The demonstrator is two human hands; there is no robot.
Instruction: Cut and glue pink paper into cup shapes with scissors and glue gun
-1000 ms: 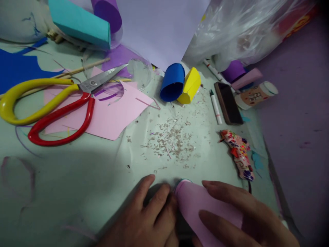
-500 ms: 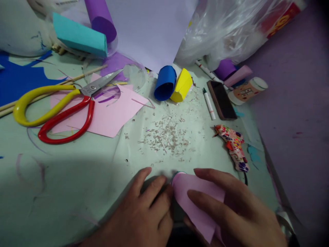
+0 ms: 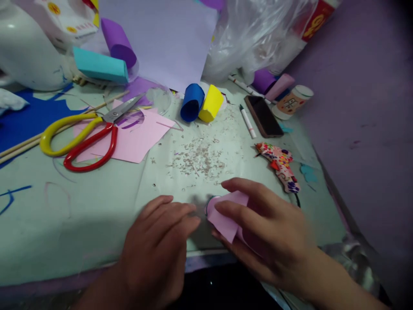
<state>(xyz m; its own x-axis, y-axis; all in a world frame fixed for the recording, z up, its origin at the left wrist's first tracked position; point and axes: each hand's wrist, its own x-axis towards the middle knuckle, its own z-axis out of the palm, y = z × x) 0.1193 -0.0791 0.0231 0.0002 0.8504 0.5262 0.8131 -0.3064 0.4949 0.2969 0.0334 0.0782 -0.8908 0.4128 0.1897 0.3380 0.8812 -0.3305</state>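
At the table's near edge, my right hand (image 3: 267,228) is closed round a rolled piece of pink paper (image 3: 227,217). A dark blue rim shows at the roll's left end, and part of the paper is hidden under my fingers. My left hand (image 3: 158,245) is just left of the roll, its fingers stretched out and nothing in them; a small gap separates it from the paper. Beyond my hands, a blue paper tube (image 3: 192,103) and a yellow one (image 3: 211,104) stand side by side. A flower-patterned glue gun (image 3: 280,165) lies to the right.
Scissors (image 3: 111,120) with yellow and red handles rest on pink paper scraps (image 3: 145,146) at left. A phone (image 3: 263,116), a marker (image 3: 248,121) and a paper cup (image 3: 293,102) are at right. Small debris (image 3: 200,159) is scattered mid-table. Behind are a plastic bag (image 3: 251,38) and purple sheet (image 3: 158,38).
My left hand has come away from the pink roll, leaving a gap. My right hand still holds the roll. The view has shifted, showing more of the table's near edge.
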